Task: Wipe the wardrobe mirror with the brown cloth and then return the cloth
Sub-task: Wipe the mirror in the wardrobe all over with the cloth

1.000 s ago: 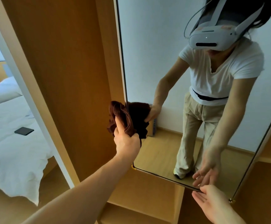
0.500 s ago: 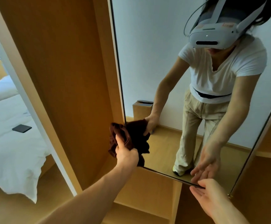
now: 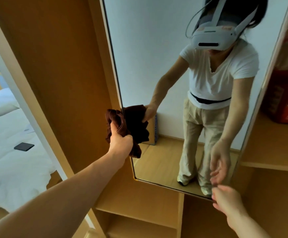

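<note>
A tall wardrobe mirror (image 3: 157, 62) in a thin dark frame fills the upper middle of the head view. My left hand (image 3: 121, 143) grips a bunched brown cloth (image 3: 115, 121) and holds it against the mirror's left edge, a little above the lower left corner. The cloth's reflection shows just to the right of it. My right hand (image 3: 225, 200) is at the mirror's bottom edge near the lower right corner, fingers loosely apart, holding nothing. The glass reflects a person in a white shirt with a headset.
Wooden wardrobe panels (image 3: 62, 66) surround the mirror, with open shelf compartments (image 3: 139, 224) below. A red box (image 3: 287, 100) sits on a shelf at the right. A white bed (image 3: 11, 152) with a black phone (image 3: 24, 146) lies at the left.
My left hand has carried the cloth back up along the mirror's left edge after dipping toward the lower corner. My right hand has stayed at the bottom edge.
</note>
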`<action>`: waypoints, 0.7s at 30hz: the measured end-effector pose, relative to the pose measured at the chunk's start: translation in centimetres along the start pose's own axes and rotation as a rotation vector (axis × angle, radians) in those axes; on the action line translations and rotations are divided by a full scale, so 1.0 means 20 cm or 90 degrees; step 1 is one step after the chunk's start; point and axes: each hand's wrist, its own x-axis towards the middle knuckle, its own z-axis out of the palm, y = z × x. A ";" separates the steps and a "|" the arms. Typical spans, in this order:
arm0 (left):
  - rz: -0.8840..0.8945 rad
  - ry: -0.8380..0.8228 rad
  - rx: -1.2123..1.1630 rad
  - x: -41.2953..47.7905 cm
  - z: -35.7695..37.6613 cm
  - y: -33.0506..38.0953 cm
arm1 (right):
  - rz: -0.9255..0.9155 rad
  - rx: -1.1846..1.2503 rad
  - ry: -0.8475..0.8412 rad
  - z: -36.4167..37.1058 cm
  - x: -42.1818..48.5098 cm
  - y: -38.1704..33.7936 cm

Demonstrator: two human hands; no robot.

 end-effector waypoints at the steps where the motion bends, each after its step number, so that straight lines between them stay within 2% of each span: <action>1: -0.005 0.008 -0.001 -0.01 -0.01 0.02 | -0.075 -0.051 0.016 -0.06 -0.04 -0.06; 5: 0.001 0.023 -0.008 -0.05 -0.01 0.14 | -0.320 -0.172 0.077 -0.29 -0.18 -0.33; 10: -0.016 0.048 0.013 -0.09 -0.03 0.32 | -0.505 -0.204 0.197 -0.43 -0.30 -0.63; 13: -0.013 0.049 0.007 -0.10 -0.05 0.43 | -0.548 -0.203 0.223 -0.45 -0.36 -0.77; 17: 0.026 0.043 -0.006 -0.10 -0.10 0.61 | -0.508 -0.098 0.274 -0.52 -0.40 -0.96; 19: 0.045 0.045 -0.015 -0.09 -0.11 0.70 | -0.499 -0.099 0.271 -0.54 -0.43 -1.05; 21: 0.051 0.048 -0.026 -0.09 -0.11 0.76 | -0.581 -0.130 0.288 -0.50 -0.51 -1.13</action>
